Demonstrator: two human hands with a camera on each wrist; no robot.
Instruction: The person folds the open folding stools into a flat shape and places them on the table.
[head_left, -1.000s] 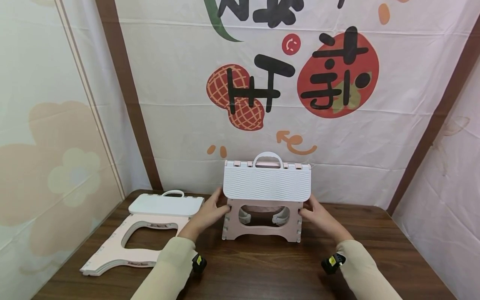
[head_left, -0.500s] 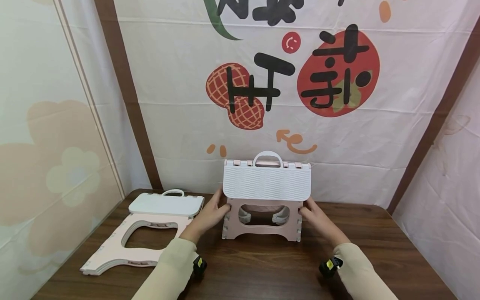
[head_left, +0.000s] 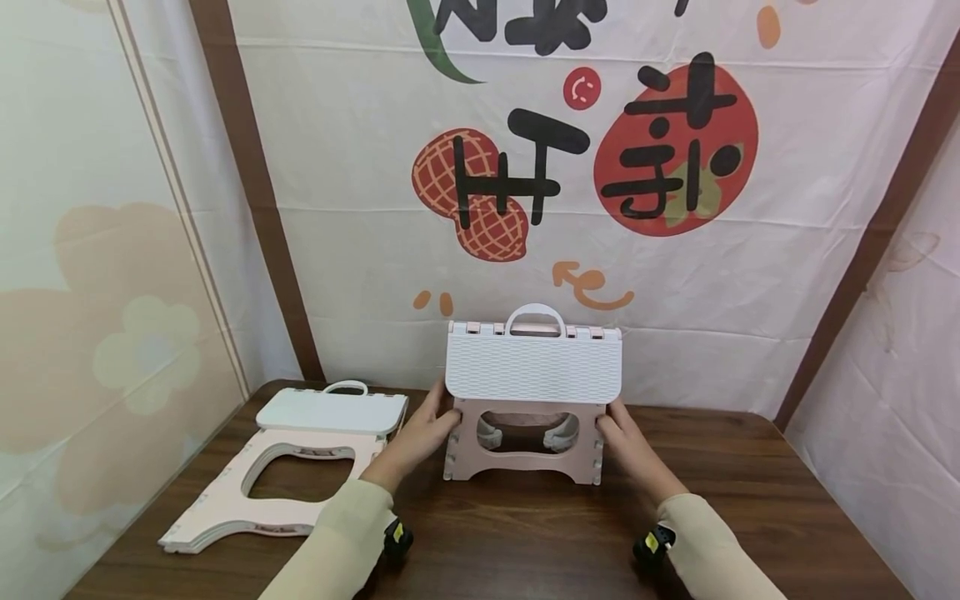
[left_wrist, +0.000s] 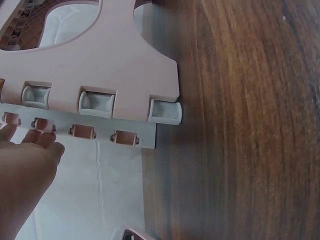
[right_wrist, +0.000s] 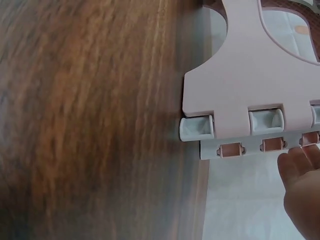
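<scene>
A folding step stool (head_left: 534, 362) stands on the wooden table, its white textured top partly tilted and its pale pink legs (head_left: 525, 462) apart. My left hand (head_left: 420, 433) grips its left side, thumb at the front leg's edge; in the left wrist view the fingers (left_wrist: 42, 140) lie along the hinged side panel. Opposite, my right hand (head_left: 630, 442) holds the right side, thumb in front; the right wrist view has its fingers (right_wrist: 295, 162) against the hinges there. The other fingers are partly hidden behind the stool in the head view.
A second folding stool (head_left: 232, 483) lies folded flat at the table's left, its white handle (head_left: 345, 385) toward the back. A printed cloth (head_left: 360, 275) hangs close behind the table (head_left: 525, 542), with more cloth at both sides.
My right forearm and wrist have shifted slightly left. The stool and both hands' places on it look nearly the same.
</scene>
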